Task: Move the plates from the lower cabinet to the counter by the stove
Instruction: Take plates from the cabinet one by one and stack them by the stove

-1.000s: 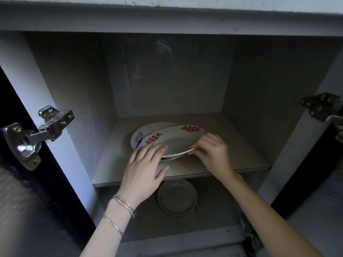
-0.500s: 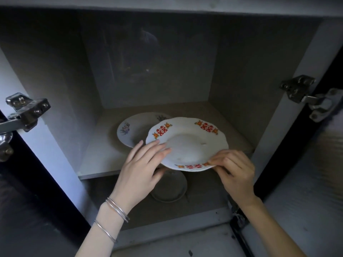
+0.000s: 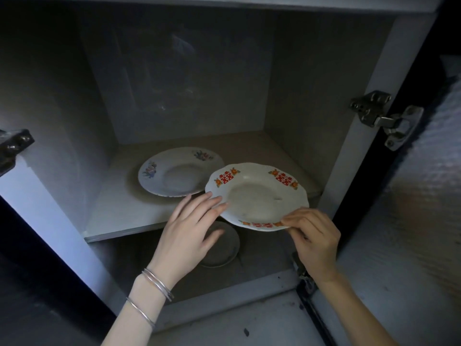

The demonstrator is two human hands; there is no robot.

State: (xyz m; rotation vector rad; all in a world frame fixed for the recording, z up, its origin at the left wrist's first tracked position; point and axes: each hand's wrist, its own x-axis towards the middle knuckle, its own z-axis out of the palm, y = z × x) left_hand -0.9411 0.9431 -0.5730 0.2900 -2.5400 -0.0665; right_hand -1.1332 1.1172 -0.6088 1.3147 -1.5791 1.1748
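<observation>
A white plate with red and orange rim marks [image 3: 257,196] is held in the air just in front of the cabinet shelf [image 3: 119,221]. My right hand [image 3: 314,236] pinches its near rim. My left hand [image 3: 189,228] lies with straight fingers over its left rim, thumb underneath. A second white plate with flower prints [image 3: 179,171] rests on the shelf behind it. A small grey plate [image 3: 222,250] lies on the cabinet floor below, partly hidden by my left hand.
The cabinet stands open, with a metal hinge [image 3: 381,116] on the right frame and another hinge [image 3: 12,146] at the left edge. The open right door [image 3: 411,221] is close beside my right arm. The shelf's front edge is just below the held plate.
The red-marked plate has come off the flower plate and out past the shelf edge, toward me and to the right. Both hands moved with it; the flower plate is uncovered.
</observation>
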